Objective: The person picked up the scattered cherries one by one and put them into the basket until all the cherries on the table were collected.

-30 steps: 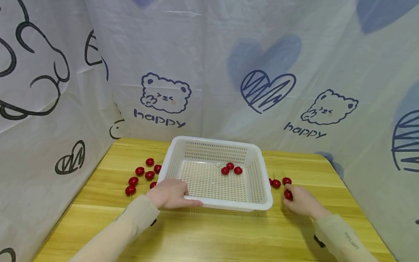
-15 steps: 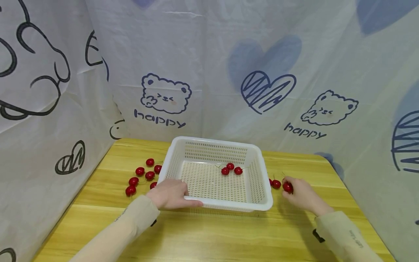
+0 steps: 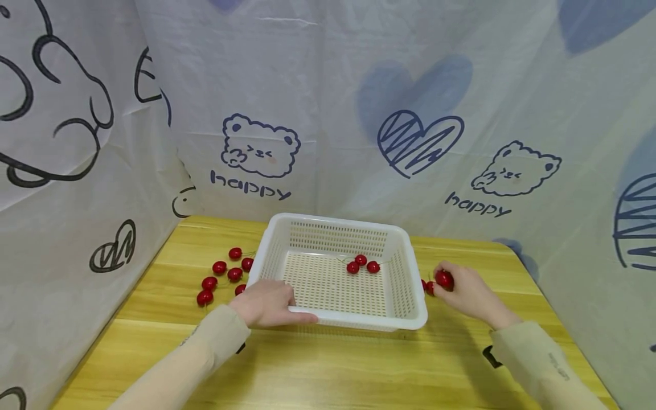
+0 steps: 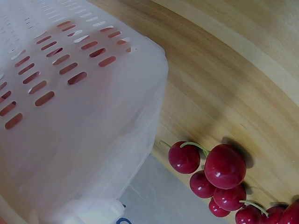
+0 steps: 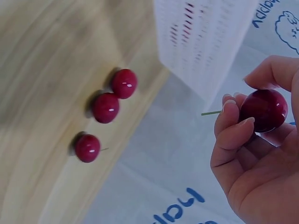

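Observation:
My right hand (image 3: 472,293) holds a red cherry (image 3: 444,279) just right of the basket. In the right wrist view, thumb and fingers are curled around that cherry (image 5: 264,110), its green stem poking out past the fingertips. At the front left corner of a white slotted plastic basket (image 3: 359,320), my left hand (image 3: 269,304) grips the rim, thumb lying along the front edge. Three cherries (image 3: 361,260) sit inside the basket. Under the right hand, partly hidden cherries (image 3: 431,288) lie on the table; three cherries (image 5: 106,108) show there in the right wrist view.
Several cherries (image 3: 234,274) lie left of the basket, some close against its wall; the left wrist view shows them bunched as a cluster of cherries (image 4: 225,166). A wooden table (image 3: 328,370) bears everything. A printed cloth (image 3: 328,85) hangs behind and at the sides.
My right hand has lifted the cherry off the table and moved it up and left, toward the basket. The left hand and basket have stayed put.

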The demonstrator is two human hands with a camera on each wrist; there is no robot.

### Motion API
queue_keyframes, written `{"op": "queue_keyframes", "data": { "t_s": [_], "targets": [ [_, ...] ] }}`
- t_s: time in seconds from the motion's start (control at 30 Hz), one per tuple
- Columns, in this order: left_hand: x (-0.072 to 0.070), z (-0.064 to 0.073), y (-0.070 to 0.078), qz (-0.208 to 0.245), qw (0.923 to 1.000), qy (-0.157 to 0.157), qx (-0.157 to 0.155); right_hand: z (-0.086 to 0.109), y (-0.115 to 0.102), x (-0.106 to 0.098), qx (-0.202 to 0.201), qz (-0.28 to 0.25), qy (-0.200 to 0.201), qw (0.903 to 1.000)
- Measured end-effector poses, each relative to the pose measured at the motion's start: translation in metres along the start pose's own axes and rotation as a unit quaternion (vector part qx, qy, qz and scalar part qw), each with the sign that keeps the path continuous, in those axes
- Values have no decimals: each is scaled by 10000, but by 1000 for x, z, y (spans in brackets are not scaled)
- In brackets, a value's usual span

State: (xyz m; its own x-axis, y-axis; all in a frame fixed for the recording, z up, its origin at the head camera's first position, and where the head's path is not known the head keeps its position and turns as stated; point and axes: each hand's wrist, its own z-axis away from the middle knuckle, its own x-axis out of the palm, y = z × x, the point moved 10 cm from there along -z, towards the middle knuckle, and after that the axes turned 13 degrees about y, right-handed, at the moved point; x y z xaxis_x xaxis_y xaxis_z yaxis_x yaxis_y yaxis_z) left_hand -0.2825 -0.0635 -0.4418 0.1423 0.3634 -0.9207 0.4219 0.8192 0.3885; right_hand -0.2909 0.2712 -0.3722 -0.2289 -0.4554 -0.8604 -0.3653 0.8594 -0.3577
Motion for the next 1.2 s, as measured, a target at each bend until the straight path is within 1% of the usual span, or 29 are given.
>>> {"op": "queue_keyframes", "data": {
  "t_s": [0.07, 0.17, 0.3, 0.53, 0.73, 1.03, 1.2],
  "targets": [
    [0, 0, 0, -14, 10000, -5, -7, -3, -4, -2, 1, -38, 25, 10000],
    [1, 0, -1, -21, 10000, -3, -13, -8, -11, -6, -94, -63, 126, 9999],
    [1, -1, -1, -18, 10000, 3, -25, -14, -21, -7, -181, -42, 164, 9997],
    [2, -1, -2, -44, 10000, 11, 13, -25, -34, -3, -128, -105, 121, 9998],
    [2, -1, -1, -58, 10000, 26, 40, -36, -49, -1, -31, -182, 10, 9998],
    [2, -1, -1, -13, 10000, 32, 77, -54, -78, 3, -397, -181, 127, 9990],
    [2, -1, -2, -8, 10000, 32, 75, -67, -88, 5, -460, -276, 163, 9984]
  ]
}}
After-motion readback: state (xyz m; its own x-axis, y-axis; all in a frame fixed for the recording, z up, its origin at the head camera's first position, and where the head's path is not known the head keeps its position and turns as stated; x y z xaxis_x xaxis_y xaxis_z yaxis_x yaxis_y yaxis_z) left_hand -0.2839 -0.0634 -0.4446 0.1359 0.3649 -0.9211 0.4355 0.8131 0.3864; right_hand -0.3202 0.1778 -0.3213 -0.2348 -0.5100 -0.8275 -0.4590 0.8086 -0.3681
